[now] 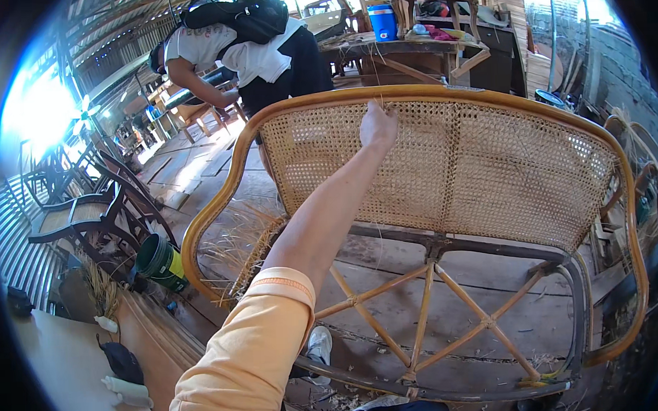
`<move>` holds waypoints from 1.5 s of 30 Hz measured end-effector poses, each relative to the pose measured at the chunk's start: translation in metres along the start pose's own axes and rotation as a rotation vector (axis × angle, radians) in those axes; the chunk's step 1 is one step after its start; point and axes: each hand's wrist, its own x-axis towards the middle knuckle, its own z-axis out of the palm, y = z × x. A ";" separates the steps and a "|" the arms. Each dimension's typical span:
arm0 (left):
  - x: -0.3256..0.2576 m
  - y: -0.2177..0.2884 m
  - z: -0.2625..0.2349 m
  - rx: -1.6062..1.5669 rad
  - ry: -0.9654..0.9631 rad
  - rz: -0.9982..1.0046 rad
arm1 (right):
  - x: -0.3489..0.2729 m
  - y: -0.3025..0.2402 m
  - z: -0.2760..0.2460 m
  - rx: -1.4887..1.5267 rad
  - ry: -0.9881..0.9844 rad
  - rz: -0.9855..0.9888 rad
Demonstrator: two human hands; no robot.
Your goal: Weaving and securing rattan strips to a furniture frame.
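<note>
A settee with a bent cane frame (pixel 325 98) stands before me, its back filled with woven cane webbing (pixel 520 166). My left arm, in an orange sleeve, reaches up across it. Fingers closed in a pinch, my left hand (pixel 379 125) is at the webbing just under the top rail. A thin pale cane strand (pixel 376 72) rises from the fingertips, and a fine strand also hangs below the webbing. Loose strand ends (pixel 236 238) stick out around the settee's left arm. Crossed poles (pixel 420 322) span the open seat frame. My right hand is out of view.
Another person (pixel 248 56) with a black backpack bends over behind the settee. A workbench (pixel 410 47) at the back carries a blue container (pixel 383 22). Dark wooden chairs (pixel 90 210) and a green bucket (pixel 159 261) stand at left. Cane scraps lie on the floor.
</note>
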 end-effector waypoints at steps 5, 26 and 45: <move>0.009 0.005 -0.004 0.130 -0.079 0.077 | -0.016 -0.032 0.014 0.002 0.028 0.064; -0.067 -0.060 -0.059 -0.039 -0.274 0.155 | -0.010 -0.025 0.011 -0.137 -0.008 -0.028; -0.425 -0.203 -0.175 0.021 -0.824 -0.131 | 0.025 0.042 -0.037 -0.197 -0.046 0.361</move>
